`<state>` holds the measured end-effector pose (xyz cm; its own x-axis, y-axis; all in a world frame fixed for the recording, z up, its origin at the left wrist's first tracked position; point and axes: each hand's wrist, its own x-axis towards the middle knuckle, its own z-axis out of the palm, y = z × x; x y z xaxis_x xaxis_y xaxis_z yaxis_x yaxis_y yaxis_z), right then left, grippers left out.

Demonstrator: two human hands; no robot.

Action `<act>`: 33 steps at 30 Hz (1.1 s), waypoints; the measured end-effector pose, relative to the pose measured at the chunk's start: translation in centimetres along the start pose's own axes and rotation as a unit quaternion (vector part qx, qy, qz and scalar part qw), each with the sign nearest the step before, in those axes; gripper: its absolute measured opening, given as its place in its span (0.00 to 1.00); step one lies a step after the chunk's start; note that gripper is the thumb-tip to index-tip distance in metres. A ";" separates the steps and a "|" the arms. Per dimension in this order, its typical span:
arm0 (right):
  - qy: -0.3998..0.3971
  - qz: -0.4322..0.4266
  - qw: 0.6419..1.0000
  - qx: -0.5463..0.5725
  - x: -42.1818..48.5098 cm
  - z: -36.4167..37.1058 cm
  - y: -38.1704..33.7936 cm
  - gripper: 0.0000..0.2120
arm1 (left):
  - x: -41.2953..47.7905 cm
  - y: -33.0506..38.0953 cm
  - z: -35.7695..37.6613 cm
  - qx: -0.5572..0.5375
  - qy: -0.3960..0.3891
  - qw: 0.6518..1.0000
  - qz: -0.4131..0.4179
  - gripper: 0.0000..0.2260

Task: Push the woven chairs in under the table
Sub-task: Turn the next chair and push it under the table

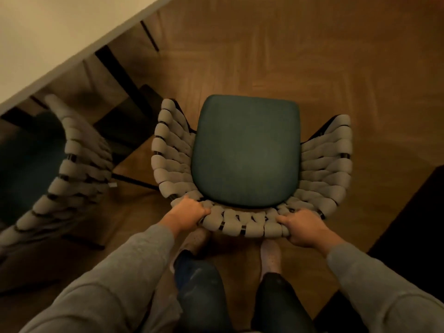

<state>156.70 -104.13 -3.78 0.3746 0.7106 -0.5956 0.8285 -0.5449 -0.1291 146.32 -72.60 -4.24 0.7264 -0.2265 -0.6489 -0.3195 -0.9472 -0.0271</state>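
Note:
A woven chair [247,155] with thick grey padded straps and a dark green seat cushion stands on the floor in front of me, out beyond the table's corner. My left hand [188,211] grips the top rail of its backrest at the left. My right hand [304,228] grips the same rail at the right. The white table [72,42] fills the upper left, its edge running diagonally. A second woven chair [72,164] stands at the left, its seat partly under the table.
Dark table legs [120,75] stand beneath the tabletop, just left of the chair I hold. Herringbone wood floor [312,56] stretches ahead and to the right. A dark piece of furniture [415,224] sits at the right edge. My feet are directly behind the chair.

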 end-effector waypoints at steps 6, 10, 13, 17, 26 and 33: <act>-0.016 -0.108 0.991 -0.081 -2.2 0.4 4.6 0.19 | -1.7 8.8 1.8 -0.096 -0.016 0.992 -0.084 0.15; -0.059 -0.178 0.977 -0.101 -1.7 0.1 7.1 0.16 | -2.2 13.0 2.1 -0.127 -0.041 0.982 -0.132 0.15; -0.077 -0.221 0.963 -0.136 -0.3 -1.2 8.5 0.16 | -2.0 14.0 1.6 -0.155 -0.042 0.975 -0.156 0.15; -0.083 -0.234 0.953 -0.176 2.5 -3.9 10.0 0.18 | -1.0 12.8 -0.1 -0.200 -0.032 0.965 -0.168 0.15; -0.058 -0.197 0.942 -0.265 12.7 -12.9 12.6 0.19 | 3.3 5.4 -3.5 -0.292 -0.004 0.935 -0.201 0.19; -0.087 -0.192 0.932 -0.295 20.0 -18.8 12.7 0.18 | 5.5 -2.2 -5.2 -0.337 -0.010 0.919 -0.204 0.25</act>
<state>182.55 -88.42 -2.41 -0.0262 0.6923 -0.7211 0.9915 0.1098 0.0693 154.14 -72.95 -3.79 0.6882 0.1761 -0.7039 0.4313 -0.8794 0.2016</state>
